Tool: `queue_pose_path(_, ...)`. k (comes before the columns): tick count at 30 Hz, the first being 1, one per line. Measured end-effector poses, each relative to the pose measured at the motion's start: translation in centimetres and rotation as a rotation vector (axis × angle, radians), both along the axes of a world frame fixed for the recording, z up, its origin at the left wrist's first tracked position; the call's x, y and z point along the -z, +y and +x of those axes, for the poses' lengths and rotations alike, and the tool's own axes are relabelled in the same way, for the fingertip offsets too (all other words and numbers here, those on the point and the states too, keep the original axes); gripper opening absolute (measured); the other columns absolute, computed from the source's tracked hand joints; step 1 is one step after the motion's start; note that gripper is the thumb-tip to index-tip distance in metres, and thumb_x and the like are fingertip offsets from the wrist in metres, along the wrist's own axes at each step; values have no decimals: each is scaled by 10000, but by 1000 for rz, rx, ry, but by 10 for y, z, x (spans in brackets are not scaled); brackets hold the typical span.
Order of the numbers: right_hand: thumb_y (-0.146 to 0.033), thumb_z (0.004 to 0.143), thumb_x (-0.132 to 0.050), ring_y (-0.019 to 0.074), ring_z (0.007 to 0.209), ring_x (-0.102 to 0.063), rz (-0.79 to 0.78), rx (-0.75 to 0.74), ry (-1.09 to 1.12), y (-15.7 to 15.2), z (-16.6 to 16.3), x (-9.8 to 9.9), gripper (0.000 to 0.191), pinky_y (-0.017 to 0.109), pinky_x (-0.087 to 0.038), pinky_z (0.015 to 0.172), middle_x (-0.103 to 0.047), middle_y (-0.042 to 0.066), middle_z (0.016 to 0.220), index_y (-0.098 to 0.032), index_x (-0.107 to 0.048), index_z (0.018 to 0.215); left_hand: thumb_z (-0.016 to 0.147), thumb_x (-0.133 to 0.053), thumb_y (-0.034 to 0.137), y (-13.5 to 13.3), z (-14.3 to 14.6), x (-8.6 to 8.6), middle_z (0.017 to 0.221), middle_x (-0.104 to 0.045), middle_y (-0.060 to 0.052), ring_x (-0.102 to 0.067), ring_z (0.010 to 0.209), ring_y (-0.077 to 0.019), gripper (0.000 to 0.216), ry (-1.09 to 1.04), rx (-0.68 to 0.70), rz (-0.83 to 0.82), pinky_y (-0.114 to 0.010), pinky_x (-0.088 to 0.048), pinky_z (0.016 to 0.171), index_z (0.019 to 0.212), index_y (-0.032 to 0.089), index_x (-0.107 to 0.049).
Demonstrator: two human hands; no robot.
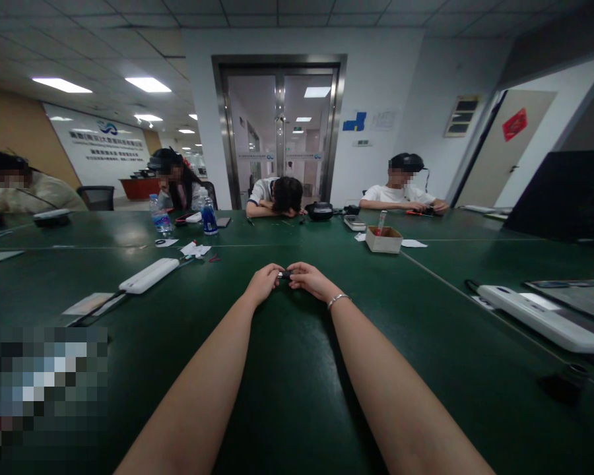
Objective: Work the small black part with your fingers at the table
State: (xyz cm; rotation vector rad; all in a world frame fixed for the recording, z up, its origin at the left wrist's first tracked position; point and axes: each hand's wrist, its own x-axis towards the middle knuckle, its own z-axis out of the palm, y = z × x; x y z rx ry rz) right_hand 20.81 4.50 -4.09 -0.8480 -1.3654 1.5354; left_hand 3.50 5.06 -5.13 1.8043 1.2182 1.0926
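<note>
A small dark object with a silvery end (284, 274) is held level between my two hands, above the green table (287, 369). Its kind is too small to make out. My left hand (264, 284) has its fingers closed at the silvery end. From the other side, my right hand (313, 280) pinches the dark end, with its fingers curled. A silver bracelet (338, 299) circles my right wrist. My fingers cover part of the object.
A white power strip (150, 275) lies to the left, another long white one (544, 318) to the right. Beyond my hands stand a small open box (383, 240) and water bottles (208, 216). Several people sit across the table, one with head down (286, 195).
</note>
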Motion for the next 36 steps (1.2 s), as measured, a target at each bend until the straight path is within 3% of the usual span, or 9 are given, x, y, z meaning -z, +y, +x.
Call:
queue_pose_path(11,-3,735,-562,81,550,-593,16,29,-57,3,-2,2,225,176,-500,511,-567,-14,696,-153,-510,894,827,-367,419,1,-1,3,563,-525,23,-476,503,-109,346,37,2,59,-224,-370,519,911,188,-609)
queue_pose_path(15,-79,717,-620,72,447,-504,165,131,-350,2,-12,6,221,192,-418,419,-560,-30,697,-179,-497,870,805,-421,468,2,-1,4,567,-522,27,-483,519,-109,341,-20,-67,86,-223,-372,525,879,177,-582)
queue_pose_path(20,-190,632,-733,121,703,-515,514,349,-783,-8,-28,8,201,238,-418,648,-545,-10,767,-166,-555,722,752,-496,524,-4,-1,1,687,-582,-8,-535,609,-121,371,66,-109,113,-235,-410,579,789,170,-602)
queue_pose_path(23,-221,680,-702,136,772,-513,552,365,-909,-15,-32,5,158,251,-403,705,-541,14,824,-155,-588,767,748,-516,505,-10,2,-2,789,-601,-29,-569,611,-117,353,69,-140,91,-241,-434,597,806,167,-599)
queue_pose_path(25,-227,708,-680,136,773,-519,525,333,-954,-23,-28,1,151,252,-407,705,-537,29,865,-150,-611,820,754,-519,484,-16,4,-4,811,-607,-36,-589,587,-118,334,11,-111,-7,-237,-433,556,841,166,-573)
queue_pose_path(28,-209,738,-650,131,769,-531,514,187,-989,-50,-10,-9,173,251,-428,709,-533,42,925,-156,-628,902,771,-514,439,-34,-2,-10,859,-613,-59,-620,605,-131,299,-86,-16,-185,-220,-423,511,873,158,-523)
queue_pose_path(32,-251,754,-644,169,932,-524,666,-125,-1016,-120,32,-36,304,293,-419,841,-539,39,1019,-220,-597,1052,763,-515,472,-81,-38,-23,951,-603,-73,-633,648,-140,343,-20,41,-292,-229,-448,537,915,165,-497)
queue_pose_path(34,-272,773,-617,181,994,-512,678,-146,-1050,-163,58,-52,346,308,-411,885,-515,39,1114,-251,-563,1114,758,-501,509,-112,-66,-30,961,-599,-68,-639,685,-158,379,43,35,-334,-252,-471,569,926,170,-494)
queue_pose_path(36,-296,813,-556,199,1046,-498,674,-38,-1106,-203,93,-66,318,334,-407,911,-496,50,1161,-260,-550,1129,755,-479,539,-145,-96,-34,937,-599,-60,-641,700,-178,407,80,-5,-375,-278,-486,585,936,175,-494)
